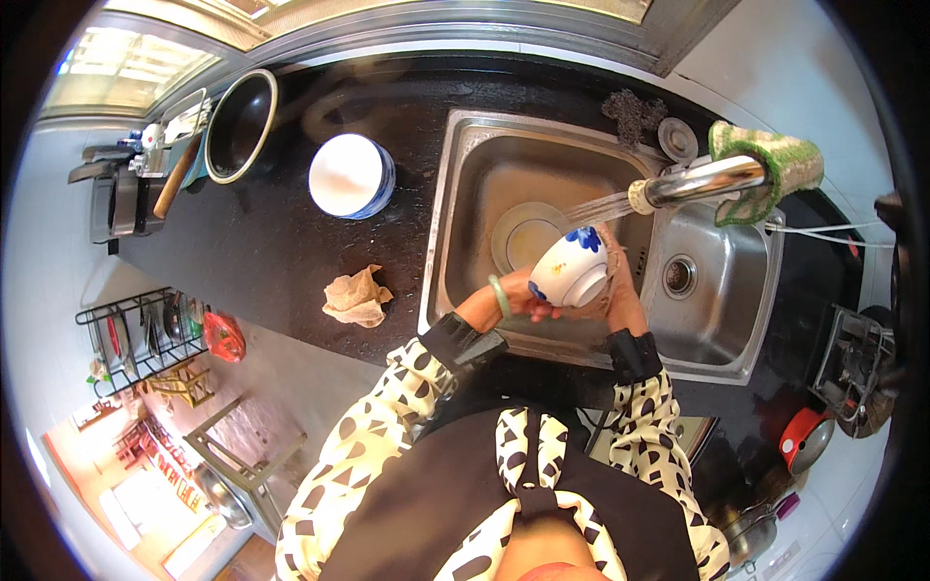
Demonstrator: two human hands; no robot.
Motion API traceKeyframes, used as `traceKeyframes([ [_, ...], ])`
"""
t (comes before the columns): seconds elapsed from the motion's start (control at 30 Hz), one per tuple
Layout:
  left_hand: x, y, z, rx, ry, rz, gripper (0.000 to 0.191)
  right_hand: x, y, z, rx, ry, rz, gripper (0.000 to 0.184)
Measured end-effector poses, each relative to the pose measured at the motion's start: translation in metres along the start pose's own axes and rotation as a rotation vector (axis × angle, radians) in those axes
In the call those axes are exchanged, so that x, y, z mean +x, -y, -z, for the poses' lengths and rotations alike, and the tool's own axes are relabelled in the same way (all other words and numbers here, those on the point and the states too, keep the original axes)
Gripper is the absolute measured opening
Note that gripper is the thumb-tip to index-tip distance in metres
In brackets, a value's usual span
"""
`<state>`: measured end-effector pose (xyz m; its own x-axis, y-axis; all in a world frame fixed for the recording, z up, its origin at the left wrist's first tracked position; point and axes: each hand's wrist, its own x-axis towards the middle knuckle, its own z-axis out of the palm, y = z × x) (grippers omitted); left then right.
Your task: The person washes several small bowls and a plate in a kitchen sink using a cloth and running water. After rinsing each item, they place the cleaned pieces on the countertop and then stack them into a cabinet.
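Observation:
Over the large basin of the steel sink point(447, 225), a white bowl with blue flowers point(568, 270) is tilted on its side, its foot facing me. My left hand point(517, 292) grips it from the left and below, a pale green bangle on that wrist. At the bowl's right side is my right hand point(623, 287), with what looks like a brown mesh cloth point(612, 250) between palm and bowl; the fingers are partly hidden. Water sprays from the faucet point(697, 183) just above the bowl. Below, a shallow round dish point(508, 231) lies in the basin.
Left of the sink, the dark counter point(276, 254) bears a stack of blue-and-white bowls point(349, 178), a crumpled tan cloth point(356, 296) and a wok point(241, 127). A steel-wool scrubber point(632, 116) lies behind the sink. A green-striped cloth point(788, 163) drapes over the faucet. The small basin point(719, 290) is at right.

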<state>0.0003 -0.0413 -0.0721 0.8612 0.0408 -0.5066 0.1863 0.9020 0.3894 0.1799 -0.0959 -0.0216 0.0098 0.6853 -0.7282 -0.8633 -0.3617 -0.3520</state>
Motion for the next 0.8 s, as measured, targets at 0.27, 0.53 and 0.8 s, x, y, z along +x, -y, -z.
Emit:
traceKeyframes([
  [0.27,0.015,-0.061,-0.039,0.144,-0.115,-0.401,0.039,0.040,0.031,0.038,-0.209,-0.047,0.177,0.032],
  [0.53,0.081,-0.055,-0.060,-0.157,-0.601,-0.792,0.026,0.037,-0.008,0.014,-0.285,-0.398,0.818,0.034],
  [0.8,0.066,-0.057,-0.035,-0.292,-0.393,-0.754,0.045,0.056,-0.027,0.001,0.179,-0.363,0.724,0.048],
])
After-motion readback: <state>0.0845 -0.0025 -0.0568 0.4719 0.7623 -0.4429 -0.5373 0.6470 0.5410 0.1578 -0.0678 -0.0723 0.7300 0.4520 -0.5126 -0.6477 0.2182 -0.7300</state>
